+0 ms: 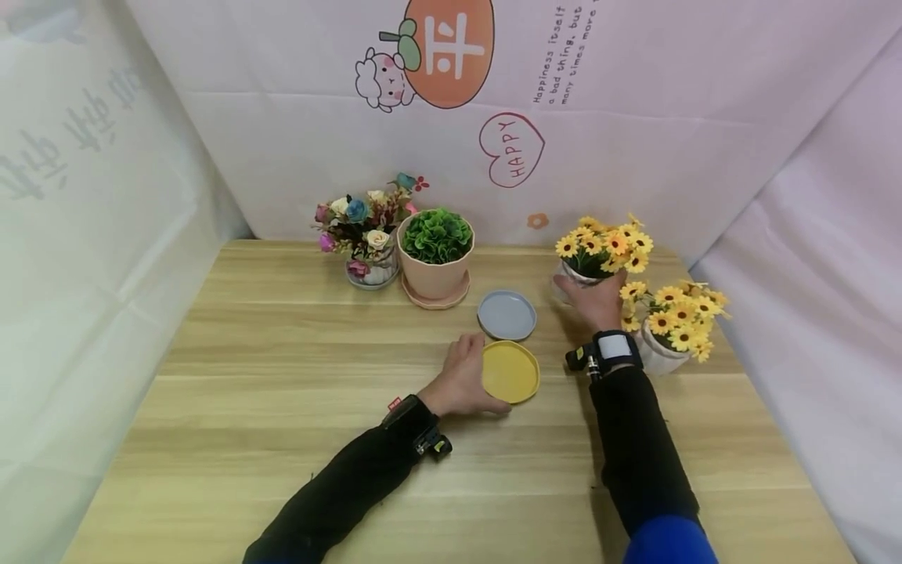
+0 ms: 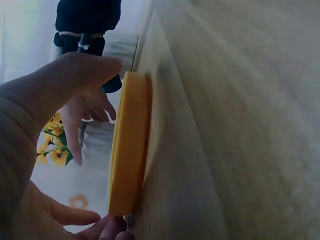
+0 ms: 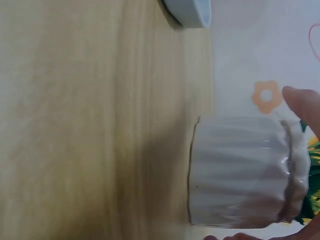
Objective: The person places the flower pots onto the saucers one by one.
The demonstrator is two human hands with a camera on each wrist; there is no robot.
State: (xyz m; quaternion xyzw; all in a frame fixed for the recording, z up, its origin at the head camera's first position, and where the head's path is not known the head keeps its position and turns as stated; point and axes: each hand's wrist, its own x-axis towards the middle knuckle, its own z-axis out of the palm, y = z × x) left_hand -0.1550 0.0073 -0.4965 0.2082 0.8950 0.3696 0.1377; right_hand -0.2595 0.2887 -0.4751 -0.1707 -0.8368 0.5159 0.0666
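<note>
My left hand spans the yellow saucer on the table, thumb at its near edge and fingers at its far edge. In the left wrist view, the orange-yellow saucer wall stands between thumb and fingertips. My right hand is around a white pot of yellow daisies at the back right. The right wrist view has this ribbed white pot upright, with the thumb apart from its side and the fingers beside the opposite side. Whether those fingers touch it, I cannot tell.
A grey saucer lies just behind the yellow one. Right of my right wrist stands a second white pot with yellow daisies. A pink pot of green leaves and a pot of mixed flowers stand along the back, on saucers.
</note>
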